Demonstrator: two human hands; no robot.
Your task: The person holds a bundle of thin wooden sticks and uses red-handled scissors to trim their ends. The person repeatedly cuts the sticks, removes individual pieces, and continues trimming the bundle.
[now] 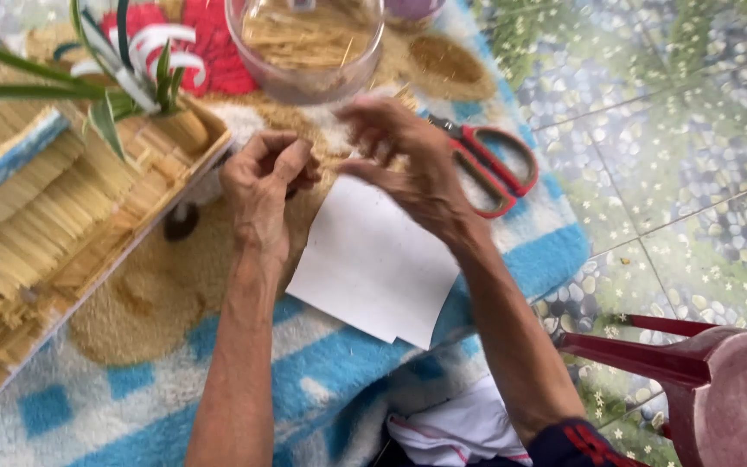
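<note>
Left hand: we see the left hand (261,186) curled, thumb and fingers drawn together as if pinching something small; what it grips we cannot tell.
Right hand: the right hand (408,156) is half spread, fingers bent and fanned toward the left hand, fingertips near it but apart; we cannot tell whether it holds anything.
Paper: white paper sheets (373,264) lie just below both hands, on the blanket, the right wrist over their upper edge.
Blanket: we note a fluffy blue-and-white blanket (322,372) under both forearms.
Scissors: red-handled scissors (494,164) lie just right of the right hand, touching neither hand.
Bowl: a clear bowl (304,43) with pale sticks inside sits just beyond the hands.
Tray: a flat tray (209,143) packed with straw-coloured sticks lies left of the left hand.
Plant: green and white leaves (123,69) hang over the tray.
Stool: a dark red plastic stool (719,380) stands on the tiled floor, well right of the right forearm.
</note>
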